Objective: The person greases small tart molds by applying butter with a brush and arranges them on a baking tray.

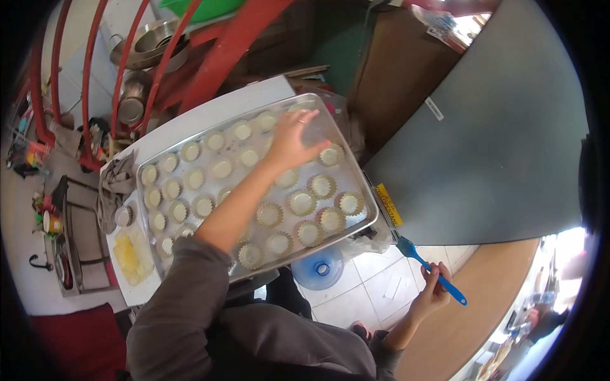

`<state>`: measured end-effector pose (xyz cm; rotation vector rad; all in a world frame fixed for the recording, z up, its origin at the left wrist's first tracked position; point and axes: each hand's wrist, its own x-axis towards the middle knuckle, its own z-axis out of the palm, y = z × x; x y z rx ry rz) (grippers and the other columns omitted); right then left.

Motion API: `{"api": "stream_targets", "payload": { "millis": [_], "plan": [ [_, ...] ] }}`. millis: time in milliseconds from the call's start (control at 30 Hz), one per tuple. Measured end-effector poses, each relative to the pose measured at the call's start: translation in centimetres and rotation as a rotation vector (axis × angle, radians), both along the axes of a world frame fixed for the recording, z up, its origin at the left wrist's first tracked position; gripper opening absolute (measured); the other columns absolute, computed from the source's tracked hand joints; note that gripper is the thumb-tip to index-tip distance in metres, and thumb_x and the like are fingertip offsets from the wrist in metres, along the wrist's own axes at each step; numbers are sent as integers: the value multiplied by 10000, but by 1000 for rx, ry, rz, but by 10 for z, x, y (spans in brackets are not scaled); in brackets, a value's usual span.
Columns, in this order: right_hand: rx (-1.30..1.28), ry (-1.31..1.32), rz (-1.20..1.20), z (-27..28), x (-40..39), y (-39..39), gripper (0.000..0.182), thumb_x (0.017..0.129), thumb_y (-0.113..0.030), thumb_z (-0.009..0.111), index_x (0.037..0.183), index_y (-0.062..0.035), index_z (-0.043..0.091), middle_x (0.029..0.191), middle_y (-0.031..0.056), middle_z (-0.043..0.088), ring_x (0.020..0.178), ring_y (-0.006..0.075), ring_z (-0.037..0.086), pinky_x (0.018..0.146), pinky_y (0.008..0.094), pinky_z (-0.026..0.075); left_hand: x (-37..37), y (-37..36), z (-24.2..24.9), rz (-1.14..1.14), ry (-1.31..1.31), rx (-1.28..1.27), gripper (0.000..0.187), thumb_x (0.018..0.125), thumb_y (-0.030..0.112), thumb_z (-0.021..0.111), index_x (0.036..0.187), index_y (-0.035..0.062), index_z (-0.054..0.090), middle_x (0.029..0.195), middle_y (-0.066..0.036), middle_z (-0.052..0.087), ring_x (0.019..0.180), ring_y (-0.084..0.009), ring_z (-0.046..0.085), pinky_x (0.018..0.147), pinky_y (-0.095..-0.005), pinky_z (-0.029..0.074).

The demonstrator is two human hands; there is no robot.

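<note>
A large metal baking tray [141,190] holds several rows of small fluted tart moulds [301,202]. Over its far right part reaches my left hand [293,143], thumb and fingers apart, with nothing visible in its grasp. One mould [331,154] lies close to the thumb; my hand and forearm cover some others. My right hand [436,286] is off to the right of the tray, its fingers closed round the handle of a blue pastry brush [416,254]. The brush head points up and left, near the tray's right corner but apart from it.
Yellow soft-looking chunks [130,257] lie in a clear container left of the tray, beside a single mould [124,216] and a grey cloth [115,184]. A blue water jug [318,270] stands on the tiled floor. A large grey panel [476,146] rises at the right; red bars [136,63] stand behind.
</note>
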<state>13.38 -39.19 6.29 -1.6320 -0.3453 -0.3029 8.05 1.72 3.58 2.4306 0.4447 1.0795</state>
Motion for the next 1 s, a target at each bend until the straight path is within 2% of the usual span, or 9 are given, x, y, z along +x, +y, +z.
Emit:
{"api": "stream_targets", "payload": {
  "millis": [100, 233, 333, 433, 567, 633, 767, 867, 1000],
  "plan": [
    [-3, 23, 21, 9, 4, 17, 216, 909, -49, 548, 1065, 101, 558, 893, 179, 617, 819, 219, 635, 688, 320, 589, -100, -1, 56, 87, -248, -74, 431, 759, 159, 705, 1157, 68, 567, 1167, -130, 555, 1095, -282, 517, 951, -372, 383],
    [54, -8, 132, 17, 15, 60, 246, 939, -103, 512, 1111, 70, 546, 931, 163, 598, 833, 205, 617, 690, 317, 585, -272, -15, 67, 591, -234, 115, 298, 781, 75, 655, 1073, 52, 596, 1114, -101, 569, 1049, -216, 532, 909, -332, 408],
    [80, -39, 270, 23, 17, 105, 265, 946, -128, 511, 1134, 55, 542, 968, 144, 601, 877, 192, 609, 695, 300, 581, -394, -38, 61, 990, -201, 103, 267, 746, 42, 681, 1003, 36, 610, 1030, -117, 591, 961, -245, 564, 872, -327, 424],
    [69, -99, 429, 37, -9, 165, 275, 946, -147, 517, 1133, 53, 545, 966, 138, 609, 858, 187, 614, 690, 284, 576, -492, -54, 45, 1238, -284, -57, 229, 741, 40, 688, 958, 25, 620, 997, -104, 593, 896, -216, 571, 809, -302, 447],
    [60, -128, 559, 47, -68, 218, 268, 939, -135, 527, 1115, 67, 544, 939, 145, 616, 831, 182, 625, 677, 280, 577, -559, -33, 10, 1167, -201, -32, 265, 708, 69, 729, 945, 21, 623, 960, -93, 596, 829, -192, 568, 737, -283, 462],
    [71, -130, 629, 50, -97, 233, 254, 932, -107, 530, 1108, 75, 540, 918, 154, 617, 820, 186, 631, 665, 285, 582, -545, -6, 10, 1114, -110, -303, 360, 661, 180, 781, 949, 24, 632, 975, -118, 599, 887, -232, 588, 766, -317, 475],
    [77, -117, 670, 53, -159, 248, 242, 916, -92, 554, 1096, 68, 548, 908, 147, 621, 787, 192, 638, 649, 289, 588, -510, 61, -17, 1071, 442, -259, 646, 580, 317, 813, 1112, 44, 565, 1121, -155, 554, 1014, -335, 574, 843, -477, 461],
    [31, -75, 663, 52, -191, 244, 236, 913, -95, 562, 1090, 61, 557, 905, 140, 621, 781, 188, 640, 648, 290, 589, -500, 96, -22, 939, 773, -529, 672, 576, 273, 811, 1148, 52, 535, 1180, -168, 517, 1042, -340, 565, 841, -519, 453],
    [-8, -66, 609, 43, -217, 236, 247, 910, -102, 567, 1102, 54, 562, 962, 150, 614, 829, 196, 637, 640, 292, 589, -516, 120, -32, 817, 733, -565, 633, 598, 235, 793, 1146, 57, 530, 1228, -180, 483, 1094, -345, 543, 857, -557, 438]
  ]
}}
